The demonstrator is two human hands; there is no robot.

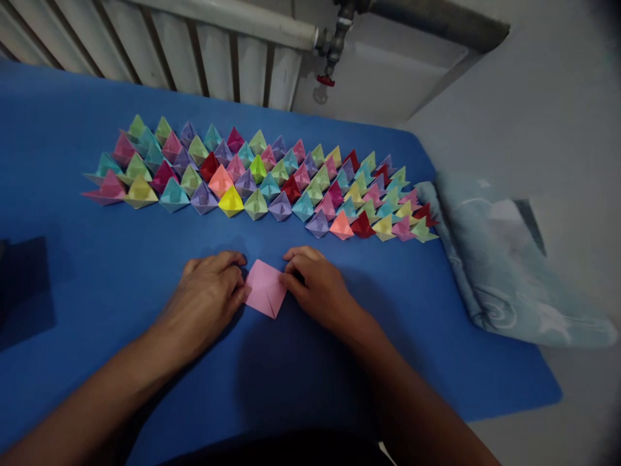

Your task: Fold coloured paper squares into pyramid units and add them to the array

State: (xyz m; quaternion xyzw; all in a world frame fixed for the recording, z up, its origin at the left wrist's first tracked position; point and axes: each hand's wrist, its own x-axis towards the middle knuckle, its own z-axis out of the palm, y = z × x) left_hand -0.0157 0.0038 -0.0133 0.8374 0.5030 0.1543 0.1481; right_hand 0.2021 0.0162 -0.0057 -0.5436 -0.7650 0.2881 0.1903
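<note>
Blue mat [121, 278] spread wide across the surface, radiator [145, 45] and pipe valve [326, 80] behind it at the far edge. Folded blue-grey cloth [504, 272] lying off the mat's right end, touching its corner. Further in, rows of finished paper boats [262, 178], packed point to point in many colours, running left to right well apart from the hands. No container anywhere in view; boats standing straight on the mat, nothing boxed or stacked.

Closer in, left hand [211, 294] flat and low, fingers curled onto the left edge of the pink paper [264, 294]. Right hand [315, 285] mirroring it, fingertips pressed on the right edge. Neither hand wide open, neither closed into a grip: both narrow, pinning rather than lifting. Pink paper lying flat on the mat between them, a kite-like shape with its point toward the camera, just in front of the boat rows.

Judging by the shape: a mid-fold stage, creases being pressed down, far from a standing boat. Next move likely calls for a clean, even crease along the edges, with both sides kept matched so the point stays sharp.
</note>
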